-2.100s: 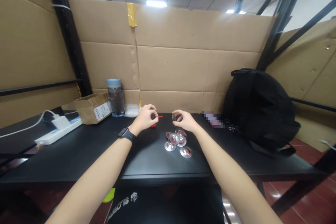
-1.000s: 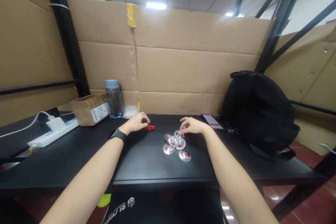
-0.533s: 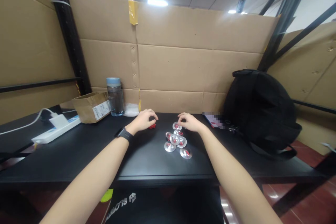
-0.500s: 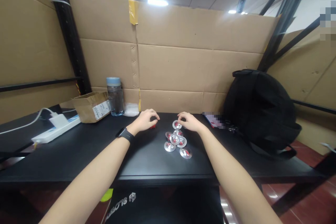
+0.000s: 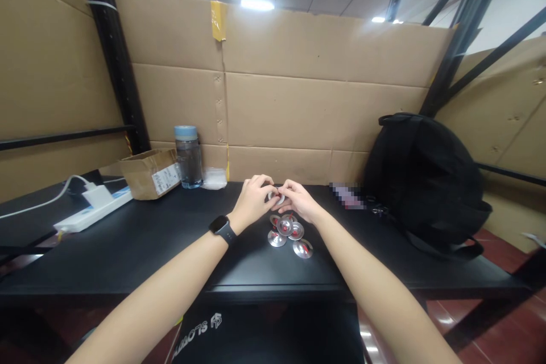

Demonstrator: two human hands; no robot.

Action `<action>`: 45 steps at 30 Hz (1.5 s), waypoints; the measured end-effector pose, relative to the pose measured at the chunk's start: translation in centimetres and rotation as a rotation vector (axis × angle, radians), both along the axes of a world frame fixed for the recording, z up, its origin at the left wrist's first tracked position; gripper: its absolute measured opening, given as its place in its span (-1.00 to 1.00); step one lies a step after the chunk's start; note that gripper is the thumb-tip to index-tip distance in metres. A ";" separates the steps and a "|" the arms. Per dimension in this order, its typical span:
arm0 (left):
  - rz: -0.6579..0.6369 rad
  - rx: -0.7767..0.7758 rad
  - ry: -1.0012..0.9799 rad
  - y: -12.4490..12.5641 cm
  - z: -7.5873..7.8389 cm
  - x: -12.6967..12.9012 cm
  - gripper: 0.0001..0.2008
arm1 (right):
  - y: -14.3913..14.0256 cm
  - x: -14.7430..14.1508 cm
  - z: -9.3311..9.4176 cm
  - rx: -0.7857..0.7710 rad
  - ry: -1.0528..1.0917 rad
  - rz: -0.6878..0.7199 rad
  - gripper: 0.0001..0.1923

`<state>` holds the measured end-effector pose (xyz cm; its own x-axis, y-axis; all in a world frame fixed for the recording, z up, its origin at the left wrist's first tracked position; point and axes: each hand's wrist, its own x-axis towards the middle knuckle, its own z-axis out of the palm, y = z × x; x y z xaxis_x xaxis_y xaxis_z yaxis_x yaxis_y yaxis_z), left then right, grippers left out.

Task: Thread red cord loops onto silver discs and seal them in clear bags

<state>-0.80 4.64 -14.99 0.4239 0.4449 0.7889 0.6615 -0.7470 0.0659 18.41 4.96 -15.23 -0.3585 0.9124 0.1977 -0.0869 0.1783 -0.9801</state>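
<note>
Between my two hands, a shiny silver disc [image 5: 276,198] with some red at its middle is held up just over the far part of the black table. My left hand [image 5: 256,196], with a dark watch on its wrist, has its curled fingertips at the disc's left side. From the right, my right hand [image 5: 297,200] pinches the same disc, its fingers partly covering it. Closer to me lie several similar discs with raised red-marked centres: an overlapping cluster [image 5: 285,227], one at its left front [image 5: 276,238] and one apart to the right [image 5: 303,248].
On the left of the black table [image 5: 170,250] are a white power strip [image 5: 91,209], an opened cardboard box [image 5: 149,173], a blue-lidded bottle [image 5: 188,156] and a clear plastic packet [image 5: 214,178]. A black backpack [image 5: 424,182] stands right. Cardboard [image 5: 290,108] walls the back.
My left hand has moved right to meet my right hand. The farthest disc has been lifted off the table and moved slightly left between them. The other discs stay put.
</note>
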 end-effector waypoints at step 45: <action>-0.241 -0.791 -0.125 7.5 -2.6 -9.4 -0.75 | 4.5 10.0 -1.2 0.351 -0.954 -0.308 -0.67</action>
<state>-10.23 12.18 -17.56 0.5084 0.7956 0.3296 0.4423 -0.5697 0.6927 28.42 9.49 -16.47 -0.2673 0.9366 0.2265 0.7879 0.3478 -0.5082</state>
